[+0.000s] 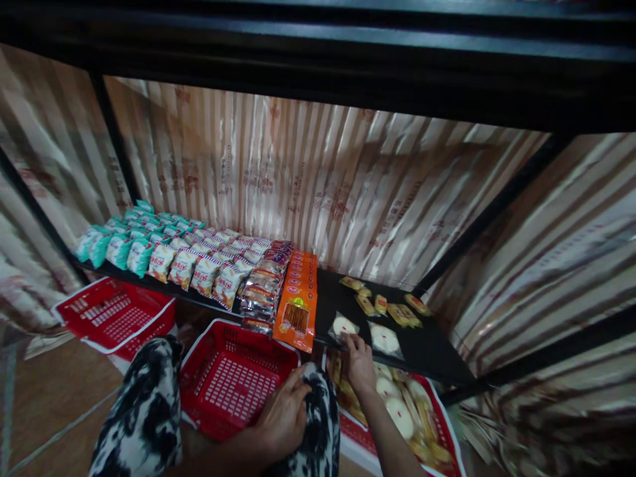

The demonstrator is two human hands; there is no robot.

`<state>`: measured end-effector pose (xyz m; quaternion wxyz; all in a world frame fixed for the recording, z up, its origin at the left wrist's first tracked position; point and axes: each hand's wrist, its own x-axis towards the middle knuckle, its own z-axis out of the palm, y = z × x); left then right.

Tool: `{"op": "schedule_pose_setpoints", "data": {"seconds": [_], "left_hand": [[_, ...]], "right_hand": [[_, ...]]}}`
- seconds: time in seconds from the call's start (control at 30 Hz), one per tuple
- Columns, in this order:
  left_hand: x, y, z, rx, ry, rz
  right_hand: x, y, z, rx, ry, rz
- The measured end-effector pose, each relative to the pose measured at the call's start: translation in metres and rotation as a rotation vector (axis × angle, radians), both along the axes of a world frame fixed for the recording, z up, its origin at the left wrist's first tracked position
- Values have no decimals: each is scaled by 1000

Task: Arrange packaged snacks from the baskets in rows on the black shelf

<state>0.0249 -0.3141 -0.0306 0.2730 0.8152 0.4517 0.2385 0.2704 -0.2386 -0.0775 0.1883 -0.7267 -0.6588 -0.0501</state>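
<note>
My right hand (358, 361) reaches onto the black shelf (322, 298). Its fingers pinch the near edge of a flat, round white cake in a clear packet (342, 325), marked with a small red dot. A second packaged white cake (385, 339) lies just to the right. My left hand (287, 409) rests on my knee (318, 404), fingers curled together with nothing seen in them. Below my right forearm stands a red basket with a white rim (450, 424), holding several white cakes (399, 416) and yellow-wrapped packets (430, 424).
Small yellow packets (380, 305) lie farther back. Leftward stand orange snack packs (295, 305), dark red-brown packets (261, 291), rows of white bags (203, 265) and teal bags (119, 248). Two more red baskets (233, 384) sit below. Black frame posts (489, 212) and an upper beam (318, 66) enclose the shelf.
</note>
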Motion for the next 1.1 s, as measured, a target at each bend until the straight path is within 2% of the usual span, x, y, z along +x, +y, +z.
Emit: {"op": "schedule_pose_setpoints", "data": {"seconds": [0.23,0.33,0.43,0.53,0.73,0.87,1.0,1.1], "left_hand": [[-6,-3,6,-19,-82,4],[-14,-9,8,-55,-117,40],[-22,-21,8,-59,-165,42],[-27,-35,5,-25,-203,52],[-24,-70,-6,-94,-193,113],[-16,-89,-12,-48,-196,105],[-13,-86,1,49,-249,124],[-12,-79,15,90,-274,195]], "right_hand": [[14,2,-4,60,131,50],[7,0,-4,115,234,-28],[-3,-6,2,171,361,-175],[-15,-18,9,177,437,-244],[-44,-61,24,167,518,-200],[-54,-80,35,211,608,-201],[-49,-81,54,296,702,-166],[-44,-79,71,319,822,-82]]}}
